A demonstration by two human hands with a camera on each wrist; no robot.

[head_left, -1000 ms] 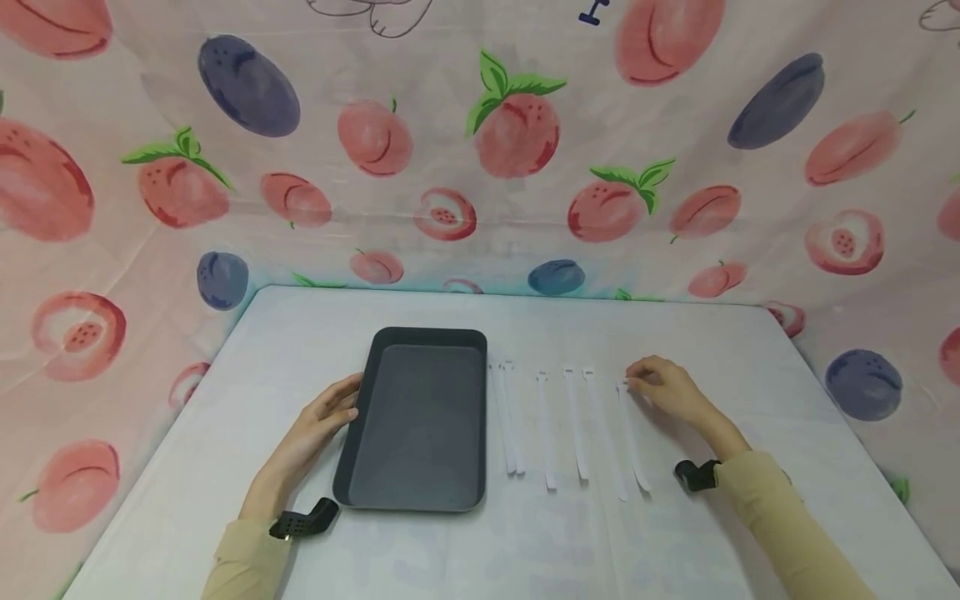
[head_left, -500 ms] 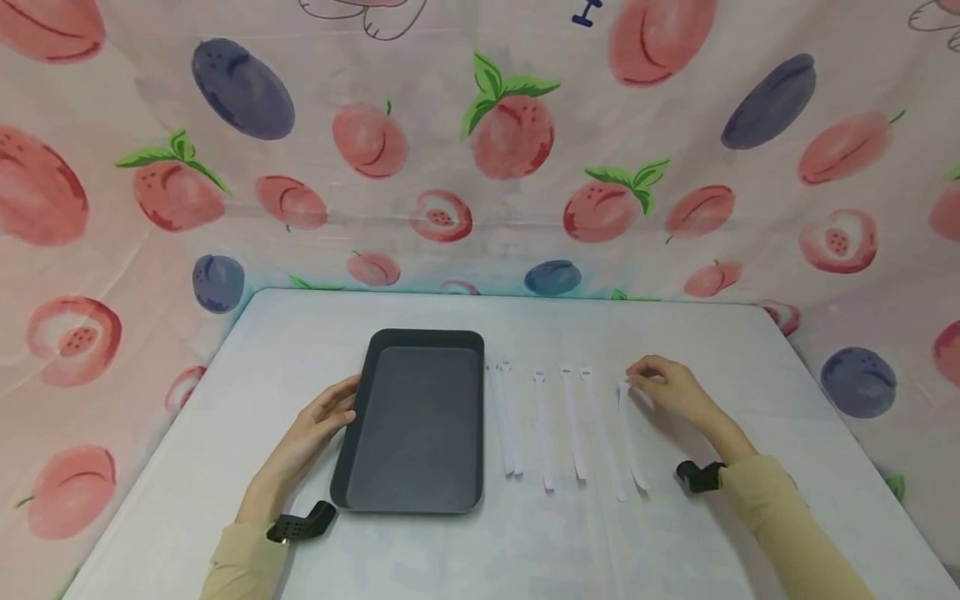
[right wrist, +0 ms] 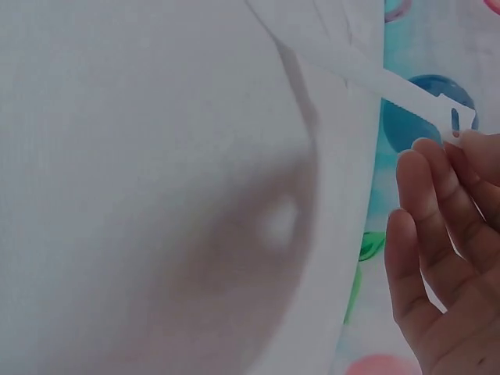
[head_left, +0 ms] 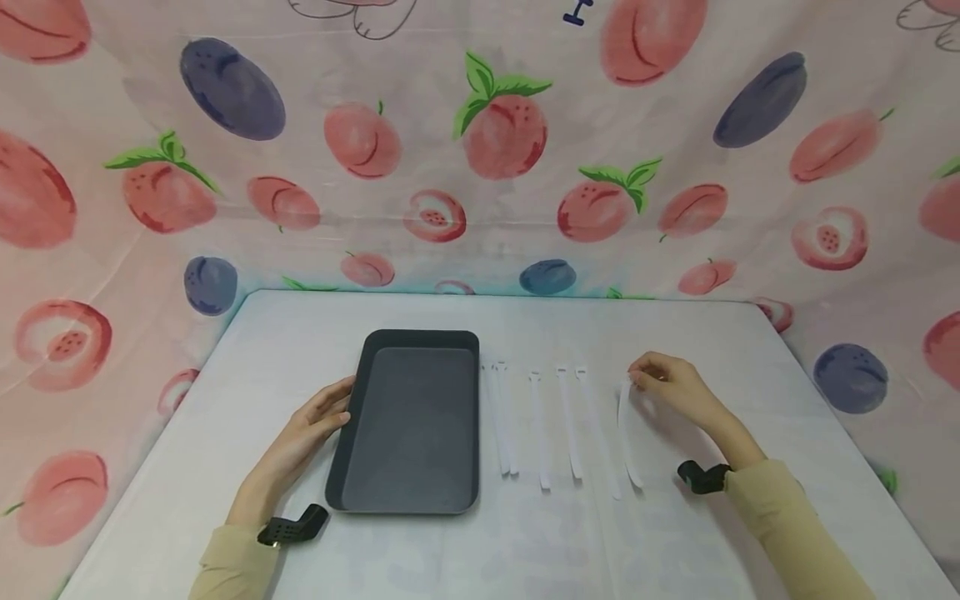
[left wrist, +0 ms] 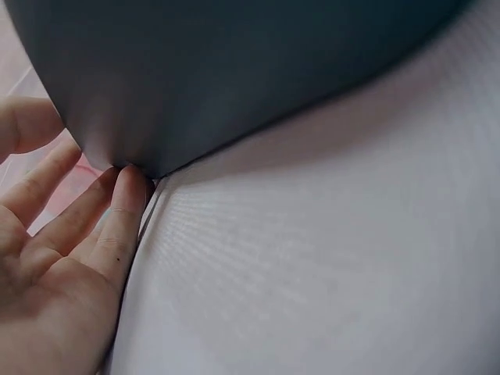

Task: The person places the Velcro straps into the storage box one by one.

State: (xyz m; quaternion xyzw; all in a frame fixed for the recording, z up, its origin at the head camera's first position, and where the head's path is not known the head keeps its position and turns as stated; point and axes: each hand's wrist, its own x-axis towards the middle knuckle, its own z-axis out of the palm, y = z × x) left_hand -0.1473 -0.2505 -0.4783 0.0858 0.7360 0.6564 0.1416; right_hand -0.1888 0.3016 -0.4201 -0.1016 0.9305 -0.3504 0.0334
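Note:
In the head view, a dark grey baking tray (head_left: 416, 425) lies on the table. My left hand (head_left: 300, 437) is at its left side, fingers touching the outer wall; the left wrist view shows fingertips against the tray wall (left wrist: 195, 70). At right, my right hand (head_left: 678, 392) pinches the slotted end of a white cable strap (head_left: 627, 433) between thumb and fingers. In the right wrist view that strap (right wrist: 418, 100) hangs raised from the fingertips, its far end dropping toward the table. To its left, several similar white straps (head_left: 568, 425) lie lengthwise.
A white cloth-covered table (head_left: 540, 550) carries everything. Behind it and at both sides hangs a fruit-printed curtain (head_left: 450, 150). A black wrist camera (head_left: 294, 527) sits on the left wrist, another black camera (head_left: 703, 477) on the right.
The right hand has lifted the slotted end of its strap slightly, and the strap's lower end has shifted a little left. The left hand stays at the tray.

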